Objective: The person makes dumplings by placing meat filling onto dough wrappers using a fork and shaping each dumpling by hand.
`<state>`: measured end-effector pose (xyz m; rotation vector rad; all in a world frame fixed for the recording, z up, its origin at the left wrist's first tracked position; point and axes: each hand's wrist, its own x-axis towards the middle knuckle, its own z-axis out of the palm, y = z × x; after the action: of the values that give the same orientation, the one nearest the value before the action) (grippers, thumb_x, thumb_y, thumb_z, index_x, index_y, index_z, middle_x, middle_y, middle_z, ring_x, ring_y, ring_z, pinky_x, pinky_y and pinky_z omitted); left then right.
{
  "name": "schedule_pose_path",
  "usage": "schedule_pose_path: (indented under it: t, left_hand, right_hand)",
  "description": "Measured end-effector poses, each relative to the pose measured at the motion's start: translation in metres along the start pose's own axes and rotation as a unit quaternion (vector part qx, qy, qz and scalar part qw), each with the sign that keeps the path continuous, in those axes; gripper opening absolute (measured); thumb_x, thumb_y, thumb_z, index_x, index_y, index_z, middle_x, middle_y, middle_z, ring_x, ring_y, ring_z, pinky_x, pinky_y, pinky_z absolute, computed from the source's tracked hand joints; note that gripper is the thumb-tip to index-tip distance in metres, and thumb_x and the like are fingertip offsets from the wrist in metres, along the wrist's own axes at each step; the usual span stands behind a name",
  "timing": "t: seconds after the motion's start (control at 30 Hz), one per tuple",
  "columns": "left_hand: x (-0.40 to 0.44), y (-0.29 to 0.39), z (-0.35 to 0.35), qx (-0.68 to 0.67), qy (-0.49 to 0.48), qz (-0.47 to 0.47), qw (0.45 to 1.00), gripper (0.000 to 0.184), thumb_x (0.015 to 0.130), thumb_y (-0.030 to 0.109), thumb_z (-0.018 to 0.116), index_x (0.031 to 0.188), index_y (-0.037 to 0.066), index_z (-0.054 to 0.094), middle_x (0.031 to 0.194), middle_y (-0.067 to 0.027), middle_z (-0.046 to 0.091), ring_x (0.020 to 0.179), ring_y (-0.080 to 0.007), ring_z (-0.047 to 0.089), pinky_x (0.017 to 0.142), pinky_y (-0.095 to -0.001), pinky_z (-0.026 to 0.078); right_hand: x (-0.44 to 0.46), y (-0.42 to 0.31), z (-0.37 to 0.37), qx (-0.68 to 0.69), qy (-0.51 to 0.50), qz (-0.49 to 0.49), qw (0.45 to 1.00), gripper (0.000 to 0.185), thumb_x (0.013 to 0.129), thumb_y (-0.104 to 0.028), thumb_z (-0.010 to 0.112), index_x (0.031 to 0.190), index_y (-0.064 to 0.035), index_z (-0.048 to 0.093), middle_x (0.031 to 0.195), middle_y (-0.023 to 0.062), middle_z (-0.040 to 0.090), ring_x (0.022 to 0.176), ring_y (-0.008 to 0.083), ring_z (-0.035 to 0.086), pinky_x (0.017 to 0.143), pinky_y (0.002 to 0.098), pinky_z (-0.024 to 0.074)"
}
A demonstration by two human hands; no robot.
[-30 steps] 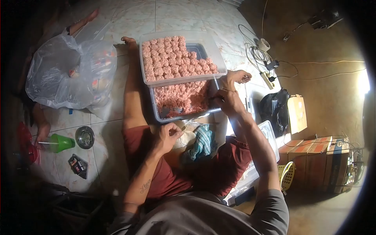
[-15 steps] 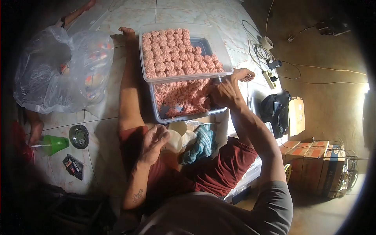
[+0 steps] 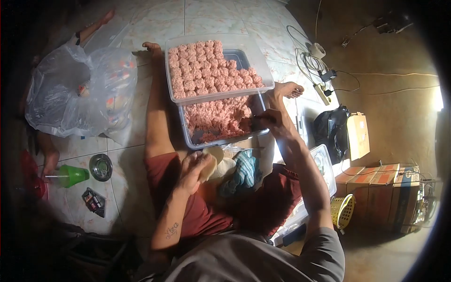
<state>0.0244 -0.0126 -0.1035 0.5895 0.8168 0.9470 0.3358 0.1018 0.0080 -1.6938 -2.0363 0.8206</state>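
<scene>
My left hand [image 3: 193,170] is above my lap, its fingers closed round a thin, pale round wrapper [image 3: 208,169]. More pale wrappers [image 3: 225,168] lie just beyond it. My right hand [image 3: 274,118] reaches over the right side of a lower grey-blue tub [image 3: 190,142], its fingers bent and in shadow at the pink minced filling [image 3: 213,115]. What those fingers hold is too dark to make out. Across the tub's far part rests a clear plastic container [image 3: 260,70] with rows of pink mince balls [image 3: 199,66].
A teal checked cloth [image 3: 245,169] lies between my legs. To the left are a plastic bag [image 3: 61,98], a green cup [image 3: 74,176] and a glass ashtray [image 3: 100,167]. Cables [image 3: 307,63], a black bag [image 3: 331,134], a yellow basket [image 3: 343,211] and cardboard boxes [image 3: 380,197] stand right.
My left hand has moved slightly right and now has a wrapper in its fingers. My right hand has shifted slightly down within the tub. The camera view has turned a little.
</scene>
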Motion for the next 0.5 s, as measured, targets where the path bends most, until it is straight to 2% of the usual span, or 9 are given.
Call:
schedule_pose_path:
  t: [0.07,0.1,0.13,0.23,0.27,0.33,0.37,0.4,0.5]
  left_hand:
    - [0.001,0.029,0.029,-0.109,0.071,-0.035,0.991,0.018,0.098,0.019,0.068,0.11,0.006,0.065,0.102,-0.0063,0.071,0.087,-0.0132,0.068,0.071,-0.0264,0.054]
    - [0.014,0.018,0.017,-0.179,0.0,-0.026,0.983,0.028,0.1,0.016,0.064,0.124,0.002,0.062,0.115,-0.0114,0.07,0.102,-0.0202,0.07,0.085,-0.0326,0.058]
    - [0.016,0.028,0.023,-0.173,0.001,-0.024,0.985,0.028,0.1,0.016,0.064,0.124,0.002,0.062,0.115,-0.0114,0.07,0.102,-0.0202,0.07,0.085,-0.0326,0.058]
    - [0.022,0.045,0.039,-0.149,-0.112,0.034,0.982,0.039,0.101,0.009,0.06,0.137,-0.005,0.052,0.131,-0.014,0.064,0.121,-0.0257,0.064,0.109,-0.0422,0.053]
    - [0.023,0.045,0.039,-0.144,-0.112,0.035,0.983,0.039,0.101,0.009,0.06,0.137,-0.005,0.052,0.131,-0.014,0.064,0.121,-0.0257,0.064,0.109,-0.0422,0.053]
    - [0.022,0.049,0.042,-0.058,-0.111,0.065,0.99,0.04,0.101,0.007,0.06,0.138,-0.005,0.052,0.132,-0.0142,0.063,0.121,-0.0235,0.064,0.106,-0.0384,0.055]
    - [0.018,0.048,0.046,-0.055,-0.079,0.074,0.993,0.034,0.101,0.01,0.064,0.131,-0.005,0.059,0.121,-0.0145,0.068,0.108,-0.0192,0.069,0.091,-0.0325,0.06]
    - [0.016,0.049,0.043,-0.049,-0.077,0.075,0.993,0.034,0.101,0.01,0.064,0.131,-0.005,0.059,0.121,-0.0145,0.068,0.108,-0.0192,0.069,0.091,-0.0325,0.06]
    - [-0.005,0.062,0.047,0.102,-0.068,0.067,0.99,0.024,0.099,0.02,0.07,0.108,-0.002,0.069,0.089,-0.0113,0.074,0.07,-0.012,0.069,0.062,-0.0265,0.056]
  right_hand:
    - [-0.022,-0.018,0.003,0.08,0.014,0.051,0.995,0.021,0.091,-0.009,0.068,0.108,0.0032,0.072,0.094,0.0129,0.072,0.09,0.0186,0.067,0.08,0.0323,0.0509]
    - [-0.029,-0.012,0.01,0.099,0.041,0.041,0.993,0.018,0.092,-0.008,0.067,0.107,0.0026,0.071,0.089,0.01,0.07,0.084,0.0164,0.064,0.075,0.0313,0.0497]
    - [-0.035,-0.014,0.014,0.118,0.068,0.032,0.99,0.016,0.094,-0.008,0.066,0.106,0.0021,0.069,0.085,0.0071,0.068,0.079,0.0143,0.062,0.07,0.0302,0.0484]
    - [-0.047,-0.017,0.028,0.181,0.081,0.052,0.979,0.019,0.095,-0.012,0.068,0.107,0.003,0.065,0.08,0.005,0.063,0.075,0.0111,0.055,0.068,0.0301,0.0462]
    - [-0.048,-0.017,0.033,0.21,0.099,0.054,0.971,0.019,0.095,-0.011,0.068,0.107,0.0034,0.065,0.08,0.0031,0.061,0.074,0.0095,0.053,0.066,0.0295,0.0447]
    - [-0.051,-0.013,0.041,0.263,0.107,0.045,0.958,0.017,0.095,-0.009,0.069,0.106,0.0035,0.064,0.079,0.0011,0.059,0.073,0.008,0.049,0.063,0.028,0.0421]
    - [-0.052,-0.011,0.044,0.25,0.116,0.039,0.961,0.016,0.095,-0.009,0.068,0.106,0.0033,0.064,0.079,0.0005,0.059,0.072,0.0076,0.049,0.063,0.0273,0.042]
    - [-0.052,-0.01,0.048,0.237,0.124,0.032,0.963,0.016,0.096,-0.009,0.068,0.106,0.0031,0.065,0.079,-0.0001,0.059,0.072,0.0072,0.048,0.063,0.0266,0.042]
    - [-0.053,0.001,0.058,0.283,0.118,0.041,0.951,0.014,0.097,-0.008,0.066,0.106,0.0023,0.065,0.08,-0.0012,0.059,0.072,0.0062,0.049,0.063,0.0256,0.0415]
